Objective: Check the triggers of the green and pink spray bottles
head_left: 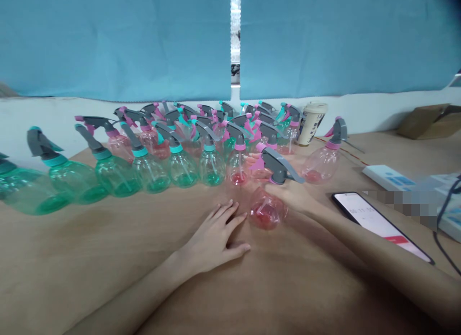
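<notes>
My left hand (212, 241) lies palm down on the wooden table, fingers spread and holding nothing. Just right of its fingertips is a pink spray bottle (267, 212) with a grey head and pink nozzle, with a little liquid inside. My right hand (288, 193) is closed about that bottle's neck, its fingers partly hidden behind the trigger. Behind this bottle stands another pink spray bottle (237, 164). A further pink spray bottle (321, 162) stands apart to the right. To the left, several green spray bottles (184, 167) form a front row.
More pink and green spray bottles crowd behind the front row. A paper cup (311, 123) stands at the back. To the right lie a phone (378, 222) showing a timer, a white power strip (391, 179) with cables, and a cardboard box (428, 122). Blue cloth (115, 42) hangs behind.
</notes>
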`<state>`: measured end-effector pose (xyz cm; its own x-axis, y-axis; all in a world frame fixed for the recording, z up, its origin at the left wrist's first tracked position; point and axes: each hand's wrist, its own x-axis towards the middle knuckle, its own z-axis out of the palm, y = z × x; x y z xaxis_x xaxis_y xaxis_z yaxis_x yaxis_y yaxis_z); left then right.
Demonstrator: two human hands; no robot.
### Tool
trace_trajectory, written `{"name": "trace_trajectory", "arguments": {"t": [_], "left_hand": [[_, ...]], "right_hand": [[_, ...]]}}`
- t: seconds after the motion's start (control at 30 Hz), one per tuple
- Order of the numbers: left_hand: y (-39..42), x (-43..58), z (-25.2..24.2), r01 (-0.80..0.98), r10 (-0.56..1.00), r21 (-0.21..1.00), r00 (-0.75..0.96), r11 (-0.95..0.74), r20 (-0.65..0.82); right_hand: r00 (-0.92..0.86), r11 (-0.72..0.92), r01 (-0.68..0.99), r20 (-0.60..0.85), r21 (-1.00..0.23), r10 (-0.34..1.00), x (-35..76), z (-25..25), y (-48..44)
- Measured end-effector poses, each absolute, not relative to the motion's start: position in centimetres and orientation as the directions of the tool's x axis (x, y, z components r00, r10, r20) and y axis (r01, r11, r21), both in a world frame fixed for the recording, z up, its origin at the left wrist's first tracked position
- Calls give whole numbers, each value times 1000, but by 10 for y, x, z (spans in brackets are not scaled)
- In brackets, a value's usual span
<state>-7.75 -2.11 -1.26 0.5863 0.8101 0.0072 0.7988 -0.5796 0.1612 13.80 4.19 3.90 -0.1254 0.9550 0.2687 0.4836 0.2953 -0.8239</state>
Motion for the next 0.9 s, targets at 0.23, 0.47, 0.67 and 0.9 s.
{"name": "trace_trajectory", "arguments": {"t": [0.23, 0.47, 0.67, 0.9], "left_hand": [[-22, -77, -13, 796, 808, 165, 589, -582, 5], [-21, -78, -13, 796, 808, 162, 589, -583, 11], [-22, -76, -11, 798, 809, 157, 588, -582, 11], [-21, -77, -12, 798, 808, 154, 589, -583, 7]], "right_hand": [[-94, 241, 483, 224, -842, 970, 136, 40, 41], [-116, 252, 498, 224, -830, 968, 137, 40, 42], [-89, 213, 558, 197, -802, 976, 136, 41, 40], [-104, 235, 559, 215, -795, 971, 135, 45, 38]]}}
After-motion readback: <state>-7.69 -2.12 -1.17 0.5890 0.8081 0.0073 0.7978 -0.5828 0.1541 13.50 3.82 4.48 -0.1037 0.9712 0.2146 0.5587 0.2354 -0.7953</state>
